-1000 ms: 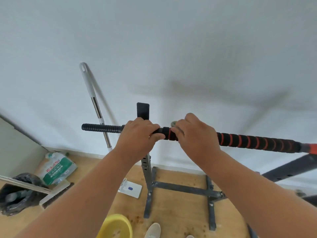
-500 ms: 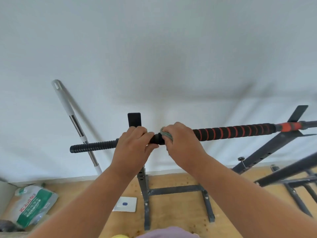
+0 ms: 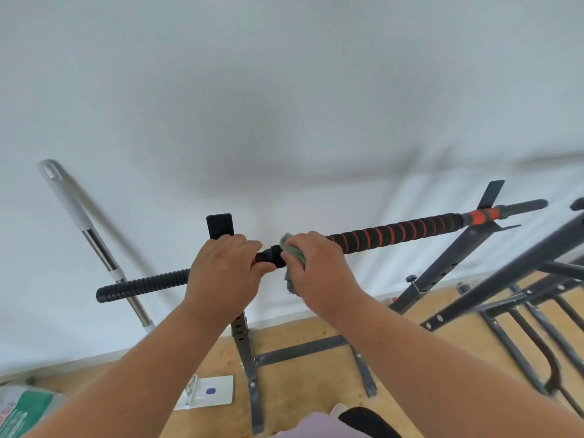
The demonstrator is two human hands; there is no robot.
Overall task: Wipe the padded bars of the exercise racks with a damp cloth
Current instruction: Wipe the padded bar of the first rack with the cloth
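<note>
A long bar with black padding and red spiral stripes (image 3: 398, 233) lies across two dark metal rack stands, sloping up to the right. Its bare ribbed black end (image 3: 142, 286) sticks out to the left. My left hand (image 3: 226, 271) grips the bar just left of the black collar, above the near stand's upright (image 3: 243, 336). My right hand (image 3: 316, 267) is wrapped over the padding's left end, pressing a grey-green cloth (image 3: 292, 263) against it. A corner of the cloth hangs down below the bar.
A white-and-chrome mop handle (image 3: 91, 241) leans on the white wall at left. More dark rack frames (image 3: 512, 279) crowd the right side. On the wooden floor lie a white flat device (image 3: 211, 395) and a green-white bag (image 3: 22, 409).
The view has swung right and up, bringing the bar's far right end and more racks into sight. The cloth now shows more clearly under my right hand; both hands stay on the bar.
</note>
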